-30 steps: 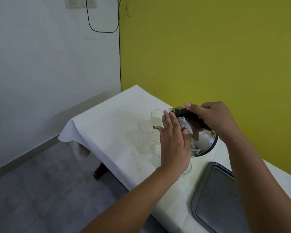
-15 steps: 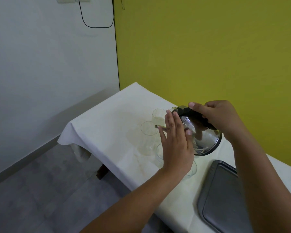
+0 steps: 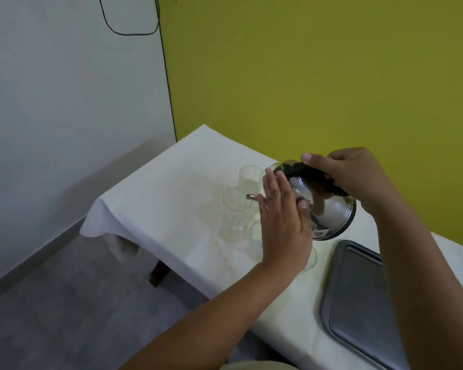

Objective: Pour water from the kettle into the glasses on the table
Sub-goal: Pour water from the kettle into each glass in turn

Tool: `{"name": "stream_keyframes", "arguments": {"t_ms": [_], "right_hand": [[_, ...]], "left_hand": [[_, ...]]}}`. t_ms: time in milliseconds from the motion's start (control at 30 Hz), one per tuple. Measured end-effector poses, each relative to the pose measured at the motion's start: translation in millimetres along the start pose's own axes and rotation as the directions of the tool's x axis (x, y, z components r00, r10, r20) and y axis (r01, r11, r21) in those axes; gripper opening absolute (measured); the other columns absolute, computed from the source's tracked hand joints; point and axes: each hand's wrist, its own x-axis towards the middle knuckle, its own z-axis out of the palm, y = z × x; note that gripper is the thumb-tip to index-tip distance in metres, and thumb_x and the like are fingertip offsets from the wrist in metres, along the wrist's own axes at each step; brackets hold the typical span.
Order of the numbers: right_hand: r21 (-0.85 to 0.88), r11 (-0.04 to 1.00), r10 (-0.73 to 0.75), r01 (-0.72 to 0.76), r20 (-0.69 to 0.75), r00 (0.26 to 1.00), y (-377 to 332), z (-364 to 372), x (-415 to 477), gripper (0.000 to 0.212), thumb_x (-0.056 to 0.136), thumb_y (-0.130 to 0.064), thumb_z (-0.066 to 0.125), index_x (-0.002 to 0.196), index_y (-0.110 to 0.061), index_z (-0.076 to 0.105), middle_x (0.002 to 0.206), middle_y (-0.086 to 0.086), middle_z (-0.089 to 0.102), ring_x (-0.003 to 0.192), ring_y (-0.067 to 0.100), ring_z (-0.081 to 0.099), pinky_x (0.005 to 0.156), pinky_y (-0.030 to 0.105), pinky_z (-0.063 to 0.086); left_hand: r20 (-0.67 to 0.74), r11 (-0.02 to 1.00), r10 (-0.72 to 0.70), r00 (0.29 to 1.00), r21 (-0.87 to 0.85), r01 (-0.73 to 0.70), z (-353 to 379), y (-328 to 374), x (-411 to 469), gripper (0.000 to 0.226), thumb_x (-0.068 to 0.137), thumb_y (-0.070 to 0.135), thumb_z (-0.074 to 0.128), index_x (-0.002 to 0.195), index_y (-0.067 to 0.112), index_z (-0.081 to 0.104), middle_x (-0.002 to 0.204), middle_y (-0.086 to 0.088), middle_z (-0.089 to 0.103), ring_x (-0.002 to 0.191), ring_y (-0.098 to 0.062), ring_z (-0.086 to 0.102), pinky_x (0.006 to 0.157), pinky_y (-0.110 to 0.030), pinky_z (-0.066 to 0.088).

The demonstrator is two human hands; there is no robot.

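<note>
A shiny steel kettle (image 3: 329, 209) with a black handle is tipped to the left above the white table (image 3: 155, 209). My right hand (image 3: 353, 174) grips its handle from above. My left hand (image 3: 284, 222) lies flat against the kettle's near side, fingers straight and together. The thin spout (image 3: 251, 197) pokes out past my fingers over the rim of a tall clear glass (image 3: 235, 209). A second glass (image 3: 249, 178) stands just behind it. Two more glasses (image 3: 255, 233) are partly hidden behind my left hand. I cannot make out a stream of water.
A grey metal tray (image 3: 358, 289) lies on the table at the right. The table stands against a yellow wall, with its left edge and near edge dropping to a grey floor. A black cable runs down the wall corner.
The view has drifted a little; both hands and the tilted kettle hold nearly the same pose over the glasses.
</note>
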Motion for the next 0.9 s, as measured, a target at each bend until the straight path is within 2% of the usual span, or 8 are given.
{"name": "stream_keyframes", "arguments": {"t_ms": [233,533,767,900], "right_hand": [[-0.035,0.999,-0.024,0.024,0.0,1.0,-8,-3,-2,0.059,0.069,-0.055,0.077,0.057,-0.003,0.05,0.049,0.006,0.034,0.043,0.018,0.031,0.048,0.026,0.027],[-0.087,0.995,-0.042,0.043,0.017,0.999,-18,-3,1,0.06,0.069,-0.056,0.076,0.049,-0.011,0.043,0.046,0.003,0.031,0.048,0.022,0.031,0.056,0.031,0.027],[-0.19,0.979,-0.068,0.073,0.036,0.997,-25,2,5,0.064,0.069,-0.059,0.074,0.061,0.002,0.055,0.048,0.006,0.035,0.049,0.022,0.033,0.055,0.03,0.028],[-0.206,0.976,-0.064,0.071,0.044,0.997,-28,3,3,0.06,0.069,-0.059,0.074,0.06,-0.004,0.054,0.049,0.006,0.036,0.049,0.021,0.034,0.054,0.03,0.027]], "left_hand": [[-0.019,1.0,0.012,1.0,-0.019,-0.012,-2,2,-2,0.059,0.099,0.027,0.023,0.142,0.009,-0.014,0.152,0.0,-0.021,0.143,-0.012,-0.019,0.116,-0.036,-0.007],[-0.032,0.999,-0.027,0.999,-0.018,0.027,-5,8,0,0.059,0.098,0.033,0.017,0.145,0.01,-0.01,0.153,0.001,-0.02,0.141,-0.009,-0.021,0.115,-0.036,-0.009],[-0.074,0.998,-0.057,0.996,-0.045,0.054,-4,4,1,0.059,0.099,0.032,0.019,0.144,0.009,-0.012,0.153,0.0,-0.02,0.142,-0.01,-0.02,0.116,-0.041,-0.005],[-0.074,0.997,-0.061,0.995,-0.054,0.057,-4,4,-1,0.059,0.099,0.032,0.019,0.143,0.01,-0.013,0.153,0.001,-0.021,0.142,-0.008,-0.02,0.116,-0.037,-0.007]]}}
